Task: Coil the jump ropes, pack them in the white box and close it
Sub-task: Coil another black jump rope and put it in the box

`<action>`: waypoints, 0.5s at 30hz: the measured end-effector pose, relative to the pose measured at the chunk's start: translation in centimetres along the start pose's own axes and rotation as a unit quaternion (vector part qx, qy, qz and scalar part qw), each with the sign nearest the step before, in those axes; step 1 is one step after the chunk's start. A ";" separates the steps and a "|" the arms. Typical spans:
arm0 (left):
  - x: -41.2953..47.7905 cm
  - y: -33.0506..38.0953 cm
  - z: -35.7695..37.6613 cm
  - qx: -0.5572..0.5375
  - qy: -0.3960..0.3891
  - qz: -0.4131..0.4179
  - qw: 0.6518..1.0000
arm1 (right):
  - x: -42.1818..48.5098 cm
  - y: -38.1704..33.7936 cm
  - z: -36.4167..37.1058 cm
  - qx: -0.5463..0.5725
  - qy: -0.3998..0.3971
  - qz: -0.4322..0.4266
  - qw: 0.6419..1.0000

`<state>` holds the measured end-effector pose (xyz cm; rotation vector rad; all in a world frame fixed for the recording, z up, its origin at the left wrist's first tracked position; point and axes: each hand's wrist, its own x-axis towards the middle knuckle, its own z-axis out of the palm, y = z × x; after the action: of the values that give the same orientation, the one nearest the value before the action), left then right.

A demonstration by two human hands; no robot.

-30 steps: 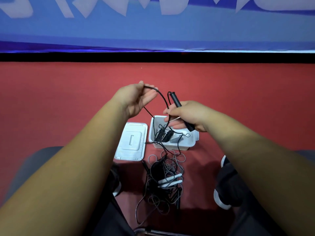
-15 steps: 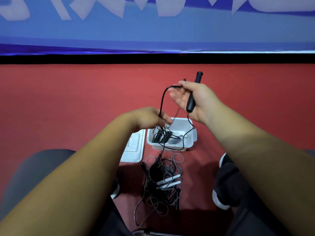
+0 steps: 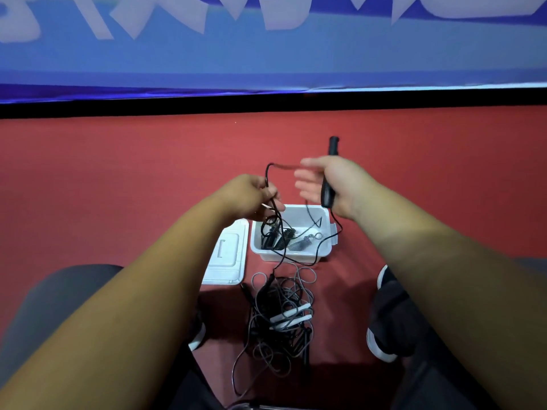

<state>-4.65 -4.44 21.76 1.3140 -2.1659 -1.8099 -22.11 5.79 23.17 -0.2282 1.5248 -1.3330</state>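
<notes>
On the red floor ahead of the seated person stands the white box, open, with its lid lying flat just beside it on the left. Inside the box lie a dark coiled jump rope and a small metal spring with a ring. Nearer the person, between the black shoes, sits a loose tangle of jump ropes, black and grey cords with two white handles lying across it.

Above the box, the right hand has its grip on a black handle, which stands nearly upright against the palm with its top poking out above the hand; the fingers are blurred and partly spread. From this hand a black cord arches over to the left hand, whose grip pinches it narrowly between thumb and fingertips. Below that pinch the cord drops past the box's front edge towards the tangle. Another stretch hangs from the handle's lower end and loops over the box's right rim.

A blue banner with pale shapes runs along the far wall.
</notes>
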 end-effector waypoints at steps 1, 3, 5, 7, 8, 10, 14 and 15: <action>-0.1 0.3 -0.2 -0.027 0.010 0.002 1.000 | 0.1 0.6 0.0 -0.086 -0.006 0.012 0.996; -0.2 0.6 -0.6 -0.069 0.025 0.008 0.997 | 0.1 2.0 0.4 -0.211 -0.029 0.028 0.977; -0.5 0.8 -0.9 -0.108 0.039 0.015 0.993 | 0.1 3.4 0.9 -0.286 -0.059 0.034 0.956; -0.7 1.2 -1.1 -0.141 0.046 0.024 0.989 | 0.0 4.4 1.3 -0.318 -0.078 0.030 0.945; -0.8 1.3 -1.2 -0.150 0.049 0.027 0.987 | 0.1 4.8 1.3 -0.322 -0.084 0.024 0.943; -1.0 1.5 -1.4 -0.159 0.061 0.031 0.985 | 0.2 5.1 1.5 -0.313 -0.099 0.008 0.944; -1.0 1.5 -2.0 -0.178 0.115 0.037 0.977 | -0.1 4.6 1.5 -0.303 -0.120 -0.002 0.945; -1.0 1.5 -2.2 -0.182 0.134 0.038 0.973 | -0.3 4.4 1.5 -0.308 -0.117 0.001 0.944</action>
<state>-3.78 -5.67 24.20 1.2809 -1.6309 -1.7711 -18.79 6.67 20.05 -0.7506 1.6913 -0.7567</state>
